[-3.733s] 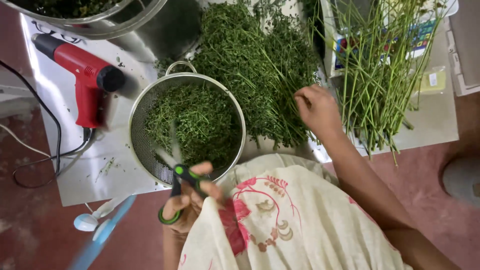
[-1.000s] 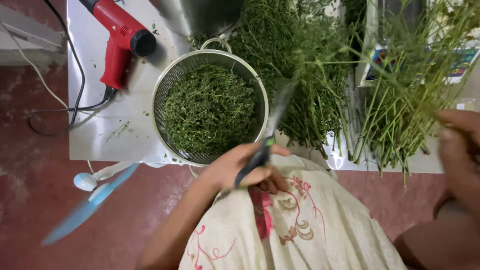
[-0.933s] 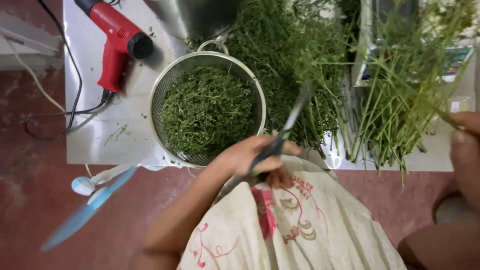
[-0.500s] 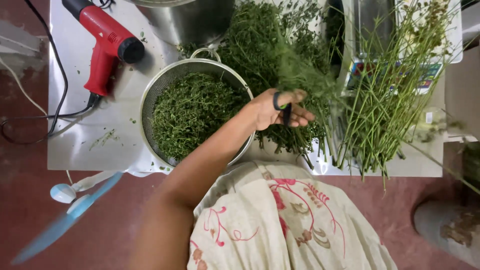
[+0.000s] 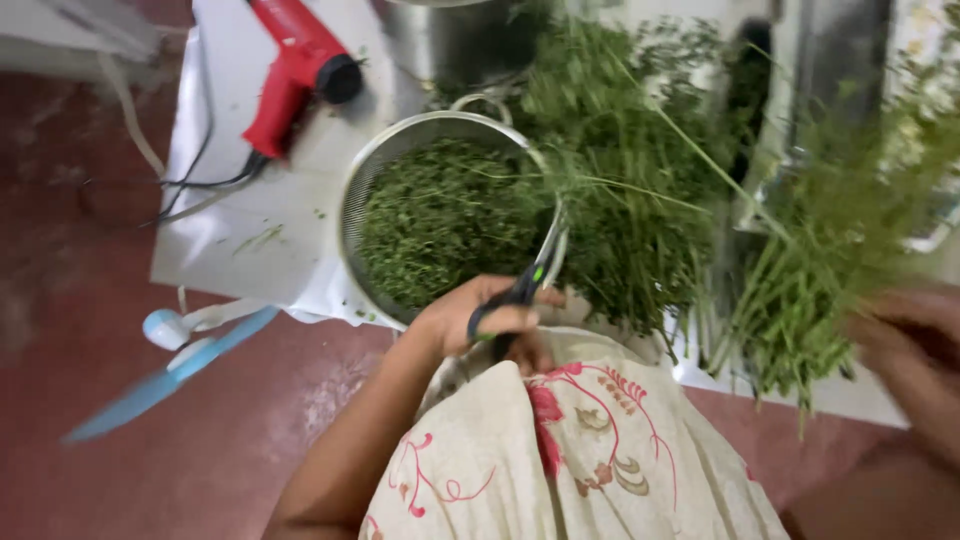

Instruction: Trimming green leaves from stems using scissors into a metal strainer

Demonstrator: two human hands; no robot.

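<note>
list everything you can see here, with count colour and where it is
colander: 1, metal, mid table, full of chopped green herbs
loose herb pile: 1, green, right of colander
stemmed bunch: 1, green, at right hand
hot-air tool: 1, red and black, top left
pot: 1, metal, top centre
table: 1, white
knife: 1, blue blade, floor left
scissors: 1, dark handles, in left hand
left hand: lower centre
right hand: right edge, blurred

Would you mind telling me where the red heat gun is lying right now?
In the head view, the red heat gun lies at the upper left on the white table, left of the metal strainer of chopped herbs.
</note>
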